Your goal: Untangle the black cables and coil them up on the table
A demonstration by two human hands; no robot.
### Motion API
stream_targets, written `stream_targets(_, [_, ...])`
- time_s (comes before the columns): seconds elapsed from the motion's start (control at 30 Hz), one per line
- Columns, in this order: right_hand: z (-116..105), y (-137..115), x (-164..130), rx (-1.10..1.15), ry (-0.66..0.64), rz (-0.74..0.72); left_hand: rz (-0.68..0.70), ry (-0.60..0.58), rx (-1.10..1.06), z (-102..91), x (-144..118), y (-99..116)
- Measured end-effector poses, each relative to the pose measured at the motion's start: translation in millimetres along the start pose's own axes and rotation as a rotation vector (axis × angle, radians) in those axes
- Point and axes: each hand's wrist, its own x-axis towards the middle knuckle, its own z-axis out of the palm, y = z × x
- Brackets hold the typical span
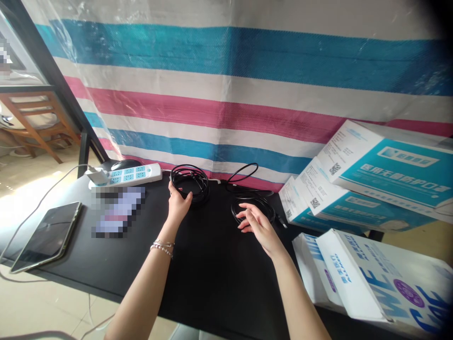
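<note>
Resting on the black table (212, 283), the left hand (178, 204) curls its fingers round the near rim of a coiled black cable (190, 182) at centre frame — gripping the loops on their lower left edge, thumb on the inner side as far as I can tell. The right hand (258, 225) is open, fingers spread and slightly bent, hovering over or just touching the near edge of a second black cable coil (252, 207) a little right of centre; whether the fingertips actually press it I cannot tell. Each coil lies flat, just beyond its hand toward the striped tarp (247, 94), the two coils near one another but apart. A loose loop of cable (244, 172) trails behind the second coil, close to the tarp — the only thing tangled about there. Left of the first coil sits a white power strip (132, 174) with a plug in it, and a tablet (47, 236) lies at lower left. Stacked white-and-teal boxes (371, 174) crowd the right side, just beside the second coil
</note>
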Motion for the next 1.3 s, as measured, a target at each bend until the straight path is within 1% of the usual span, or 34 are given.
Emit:
stream_targets(0.07, [-0.2, 0.5, 0.3, -0.01, 0.001, 0.001, 0.014, -0.006, 0.047, -0.8, -2.0, 3.2])
stream_targets(0.17, [-0.4, 1.6, 0.8, -0.027, -0.006, 0.004, 0.045, -0.012, 0.227, -1.6, -5.9, 7.3])
stream_targets(0.27, [-0.2, 2.3, 1.1, -0.035, -0.003, 0.003, 0.026, 0.053, 0.444, -1.2, -9.9, 10.0])
stream_targets(0.33, [0.1, 2.3, 1.2, -0.04, 0.004, 0.002, 0.019, 0.105, 0.525, -0.9, -12.3, 11.1])
stream_targets(0.4, [0.3, 2.2, 1.2, -0.048, 0.01, 0.001, 0.066, 0.16, 0.557, -0.9, -14.5, 11.8])
stream_targets(0.47, [0.4, 2.2, 1.2, -0.056, 0.01, -0.002, 0.183, 0.192, 0.595, -1.1, -16.6, 12.0])
stream_targets(0.5, [0.4, 2.3, 1.3, -0.06, 0.006, -0.003, 0.254, 0.176, 0.622, -0.9, -17.5, 11.7])
stream_targets(0.53, [0.3, 2.4, 1.4, -0.063, 0.004, -0.005, 0.321, 0.135, 0.652, -0.4, -18.4, 11.0])
stream_targets(0.6, [0.3, 2.7, 1.6, -0.069, 0.0, -0.006, 0.42, 0.002, 0.704, 1.6, -19.7, 8.2])
stream_targets(0.67, [0.4, 2.8, 1.9, -0.076, -0.002, -0.002, 0.469, -0.134, 0.729, 4.5, -20.4, 3.9])
stream_targets(0.7, [0.5, 2.8, 2.0, -0.079, -0.003, 0.001, 0.476, -0.179, 0.735, 5.9, -20.5, 1.7])
stream_targets(0.77, [0.8, 2.6, 2.2, -0.081, -0.005, 0.009, 0.468, -0.224, 0.739, 8.2, -20.1, -2.2])
stream_targets(0.97, [1.0, 2.7, 1.6, -0.087, -0.004, 0.001, 0.453, -0.274, 0.694, 9.4, -16.5, -5.5])
stream_targets(1.03, [0.7, 2.9, 1.5, -0.096, -0.007, 0.004, 0.446, -0.271, 0.697, 8.8, -15.2, -5.4])
stream_targets(1.3, [0.0, 2.5, 1.7, -0.13, -0.03, 0.0, 0.366, -0.15, 0.752, 6.5, -16.1, -7.7])
